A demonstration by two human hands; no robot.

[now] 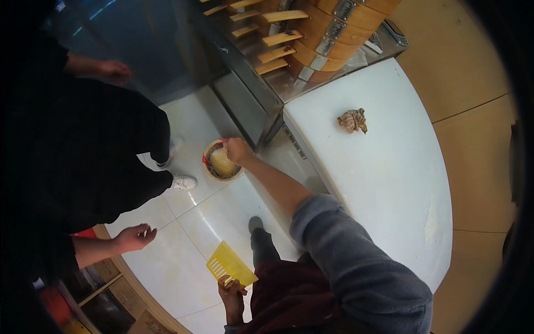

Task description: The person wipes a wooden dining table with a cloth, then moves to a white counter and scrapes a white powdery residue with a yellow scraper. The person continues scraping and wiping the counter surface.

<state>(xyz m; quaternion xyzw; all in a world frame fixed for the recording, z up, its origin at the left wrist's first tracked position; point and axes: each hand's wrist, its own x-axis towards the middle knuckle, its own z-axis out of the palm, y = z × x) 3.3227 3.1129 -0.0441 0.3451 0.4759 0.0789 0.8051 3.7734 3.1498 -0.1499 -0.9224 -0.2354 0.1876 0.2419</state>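
Observation:
My left hand point(231, 288), low in the view, holds a yellow slotted plastic scraper point(231, 264) by its slotted edge, over the tiled floor. My right hand point(238, 151) reaches out on a bent arm to a round container point(225, 178) with a tan rim and a red patch. Its fingers are curled at the container's rim, over a pale yellow mass point(223, 163) inside; whether they grip anything is hidden. On the white worktop point(375, 179), right of my arm, lies a small brown, crumpled lump point(353, 121), touched by neither hand.
Stacked bamboo steamers point(333, 37) with wooden handles stand on a metal counter point(292, 89). Another person in black stands at the left, one hand point(135, 239) near my left hand. A shelf unit point(121, 284) curves along the lower left. White powder point(431, 223) marks the worktop.

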